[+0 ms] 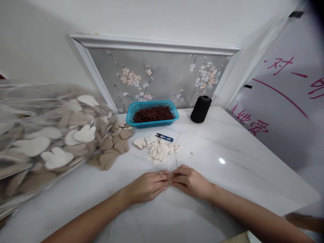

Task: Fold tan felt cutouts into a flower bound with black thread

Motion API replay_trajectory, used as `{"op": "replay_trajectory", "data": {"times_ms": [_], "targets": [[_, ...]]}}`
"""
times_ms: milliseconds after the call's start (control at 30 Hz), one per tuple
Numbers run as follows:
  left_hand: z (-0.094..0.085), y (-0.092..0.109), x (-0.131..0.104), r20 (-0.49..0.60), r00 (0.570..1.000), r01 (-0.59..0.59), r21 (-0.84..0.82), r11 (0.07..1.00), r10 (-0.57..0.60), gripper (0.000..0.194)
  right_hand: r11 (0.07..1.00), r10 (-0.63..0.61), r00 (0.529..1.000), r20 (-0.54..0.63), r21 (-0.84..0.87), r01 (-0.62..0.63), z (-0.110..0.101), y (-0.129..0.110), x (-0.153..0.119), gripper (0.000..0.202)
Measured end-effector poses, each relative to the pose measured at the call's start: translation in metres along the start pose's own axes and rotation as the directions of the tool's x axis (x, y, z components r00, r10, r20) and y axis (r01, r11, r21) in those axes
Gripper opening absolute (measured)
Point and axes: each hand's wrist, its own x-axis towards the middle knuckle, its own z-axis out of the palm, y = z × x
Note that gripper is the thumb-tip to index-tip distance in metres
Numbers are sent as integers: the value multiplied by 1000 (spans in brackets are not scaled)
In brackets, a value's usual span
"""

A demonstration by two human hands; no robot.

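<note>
My left hand (154,185) and my right hand (190,181) meet fingertip to fingertip low over the white table (162,222). Both are closed in a pinch. Something small and brownish shows between them, mostly covered by the fingers, so its kind is unclear. Just beyond lies a pile of small cream cut pieces (160,150) with dark marks. Blue-handled thread snips (164,137) rest at the pile's far edge. A thin dark line runs from near the black thread cone (201,109) toward my hands; whether it is thread or marble veining is hard to tell.
A blue basket (152,126) of dark red-brown strands stands at the back. On the left, a large clear plastic bag (63,91) holds white and beige rabbit-head-shaped pieces, with several beige ones (107,161) spilling out. One cream piece (139,143) lies apart. A whiteboard (280,104) stands right.
</note>
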Motion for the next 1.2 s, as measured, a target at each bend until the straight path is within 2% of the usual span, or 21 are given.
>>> {"op": "replay_trajectory", "data": {"times_ms": [100, 300, 500, 633, 867, 967, 1100, 1167, 1200], "targets": [[-1, 1, -1, -21, 1000, 1, 29, 1000, 0, 28, 998, 16, 1000, -7, -64, -17, 3, -7, 2, 16], [-9, 5, -1, -8, 997, 83, 61, 995, -83, 22, 983, -22, 998, 53, -183, 31, 14, -10, 6, 17], [-5, 5, -3, -53, 989, 135, -14, 991, -136, 15, 998, 61, 998, 0, -14, -61, 12, -7, 5, 15], [-2, 6, -1, -81, 981, 173, -19, 985, -174, 16, 995, 72, 997, -33, 66, -70, 10, -5, 2, 13], [0, 3, 0, -113, 991, 83, 69, 994, -74, 22, 992, 75, 991, -110, 105, -63, 10, 5, -5, 17], [1, 2, -2, -75, 995, 66, 82, 994, -60, 24, 991, 134, 970, -204, 54, -125, 1, 10, -6, 28], [2, 1, -4, -54, 997, 63, 76, 995, -59, 22, 951, 178, 903, -391, -167, -260, -18, 11, -5, 38], [3, 2, -3, -45, 998, 52, 59, 997, -49, 22, 940, 183, 887, -424, -188, -284, -24, 6, -6, 39], [3, 2, -2, -24, 999, 45, 50, 998, -44, 22, 948, 188, 894, -407, -163, -274, -25, 4, -7, 37]]}}
